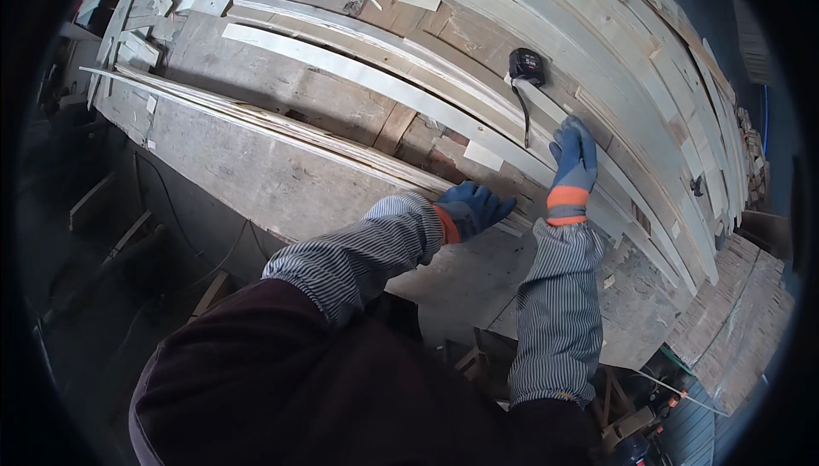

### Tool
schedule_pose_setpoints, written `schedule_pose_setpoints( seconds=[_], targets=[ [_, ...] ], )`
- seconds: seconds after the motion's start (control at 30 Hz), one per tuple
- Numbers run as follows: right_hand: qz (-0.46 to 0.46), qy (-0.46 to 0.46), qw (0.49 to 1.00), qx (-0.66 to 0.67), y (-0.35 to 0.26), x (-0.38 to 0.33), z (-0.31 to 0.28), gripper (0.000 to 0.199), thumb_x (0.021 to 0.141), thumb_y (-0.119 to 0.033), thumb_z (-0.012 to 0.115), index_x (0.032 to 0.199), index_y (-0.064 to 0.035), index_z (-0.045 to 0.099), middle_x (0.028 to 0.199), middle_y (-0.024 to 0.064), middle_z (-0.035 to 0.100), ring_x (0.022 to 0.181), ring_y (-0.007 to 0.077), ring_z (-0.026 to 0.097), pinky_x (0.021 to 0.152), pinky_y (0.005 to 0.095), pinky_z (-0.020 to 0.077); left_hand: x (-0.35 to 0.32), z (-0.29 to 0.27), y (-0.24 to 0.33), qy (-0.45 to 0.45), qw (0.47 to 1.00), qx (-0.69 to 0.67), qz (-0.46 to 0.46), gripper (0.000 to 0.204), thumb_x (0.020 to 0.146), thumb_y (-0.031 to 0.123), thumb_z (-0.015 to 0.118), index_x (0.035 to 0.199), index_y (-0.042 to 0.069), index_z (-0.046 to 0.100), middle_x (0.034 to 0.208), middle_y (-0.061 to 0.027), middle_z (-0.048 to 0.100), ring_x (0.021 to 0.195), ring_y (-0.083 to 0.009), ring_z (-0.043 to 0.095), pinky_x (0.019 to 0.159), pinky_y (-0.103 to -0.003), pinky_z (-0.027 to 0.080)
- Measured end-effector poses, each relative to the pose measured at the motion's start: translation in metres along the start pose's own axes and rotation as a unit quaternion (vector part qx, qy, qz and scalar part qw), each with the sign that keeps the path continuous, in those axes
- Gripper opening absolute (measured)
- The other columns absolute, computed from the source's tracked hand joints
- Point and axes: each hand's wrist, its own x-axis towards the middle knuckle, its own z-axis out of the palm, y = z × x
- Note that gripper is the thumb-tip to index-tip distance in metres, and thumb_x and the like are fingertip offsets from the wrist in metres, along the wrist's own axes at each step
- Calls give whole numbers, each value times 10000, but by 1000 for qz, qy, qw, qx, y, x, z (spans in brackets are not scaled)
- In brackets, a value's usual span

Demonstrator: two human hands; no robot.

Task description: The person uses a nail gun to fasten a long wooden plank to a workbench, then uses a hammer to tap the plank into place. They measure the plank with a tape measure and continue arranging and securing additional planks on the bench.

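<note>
Both of my hands wear blue work gloves with orange-and-grey cuffs. My left hand (474, 210) is closed over the near bundle of thin wooden strips (341, 152), close to its right end; its fingers bend across the strips and partly hide them. That bundle runs far off to the left, past the table's edge. Further right, my right hand (574, 157) has its fingers stretched out and lies against long pale strips, holding nothing I can see. Beyond it sits a black tape measure (526, 66), with a short dark strap trailing from it.
Long pale strips (623, 65) cover the far and right side of the worktable (256, 154). Short wood offcuts (200, 2) lie scattered at the far left. A stack of boards (729, 321) stands off the right corner. Wood pieces and cables lie below the near edge.
</note>
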Motion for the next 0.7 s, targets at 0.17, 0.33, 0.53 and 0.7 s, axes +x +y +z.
schedule_pose_setpoints(
  seconds=[0.17, 0.33, 0.53, 0.7],
  targets=[
    [-250, -189, 842, -439, 51, -108, -78, 520, 768, -70, 655, 1266, -40, 509, 1263, 175, 539, 1132, 344, 539, 967, 427, 428, 2, 2, 1, -23, 998, -53, 5, 496, 881, 198, 500, 1360, 93, 428, 837, -21, 569, 742, -179, 588, 648, -329, 475],
    [-176, -230, 786, -547, 66, -111, -70, 638, 674, -106, 692, 1277, -51, 492, 1207, 199, 544, 1136, 400, 486, 979, 463, 395, -1, 10, 4, 108, 993, -34, -13, 495, 845, 194, 538, 1327, 118, 460, 805, -46, 576, 710, -202, 592, 626, -331, 494],
    [-165, -254, 784, -541, 82, -104, -69, 338, 657, -137, 699, 973, -64, 606, 952, 188, 611, 952, 393, 561, 827, 453, 456, -18, 1, 19, 186, 978, 46, -77, 511, 782, 201, 563, 1282, 134, 484, 930, -77, 571, 862, -252, 590, 801, -418, 501],
    [-233, -248, 744, -575, 100, -165, -95, 624, 655, -202, 734, 1235, -77, 538, 1130, 207, 580, 1068, 384, 534, 914, 459, 433, -104, -38, 56, 246, 944, -112, -189, 686, 712, 376, 687, 1328, 161, 476, 1188, -105, 529, 1111, -294, 511, 975, -457, 400]
  ],
)
